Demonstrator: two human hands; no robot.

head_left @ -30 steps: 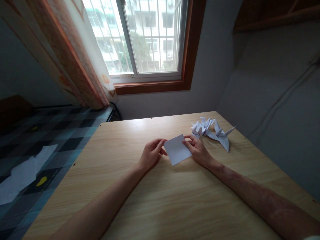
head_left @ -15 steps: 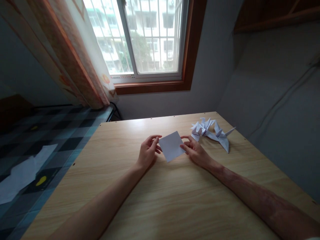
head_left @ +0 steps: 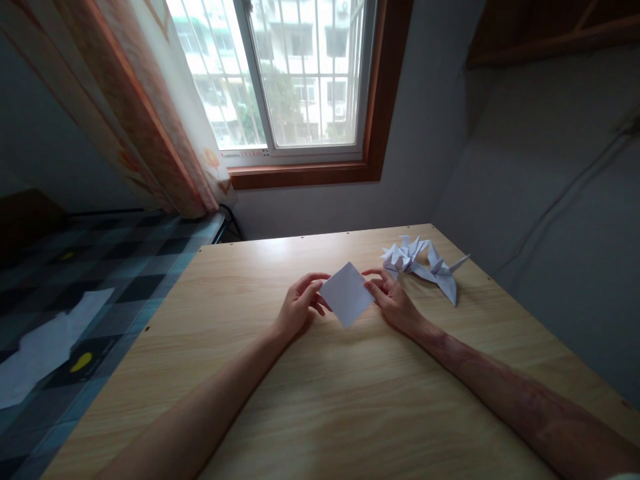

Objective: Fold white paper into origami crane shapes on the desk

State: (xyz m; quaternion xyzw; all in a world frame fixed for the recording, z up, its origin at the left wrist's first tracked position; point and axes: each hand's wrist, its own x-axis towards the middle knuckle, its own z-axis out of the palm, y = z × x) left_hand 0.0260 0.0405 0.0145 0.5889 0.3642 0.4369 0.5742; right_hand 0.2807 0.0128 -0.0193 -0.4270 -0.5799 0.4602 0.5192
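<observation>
A small white square of paper [head_left: 347, 295] is held between my hands above the wooden table [head_left: 320, 407], one corner pointing toward me. My left hand [head_left: 303, 301] pinches its left corner between thumb and forefinger, with the other fingers curled loosely below. At the opposite corner, my right hand [head_left: 390, 297] grips the paper, thumb on top and fingers behind. Just beyond the right hand lie several folded white paper cranes [head_left: 415, 260], heaped together so that they overlap.
To the left, a bed with a checked cover [head_left: 150, 267] carries loose white paper sheets [head_left: 50, 347]. A barred window [head_left: 310, 80] and a patterned curtain [head_left: 145, 113] are behind the table. A wooden shelf [head_left: 555, 40] hangs at upper right, and a cable [head_left: 565, 200] runs along the wall.
The paper square has turned so that its corners now point left, right, toward and away from me. My left hand has shifted slightly right; its thumb now presses on the left corner.
</observation>
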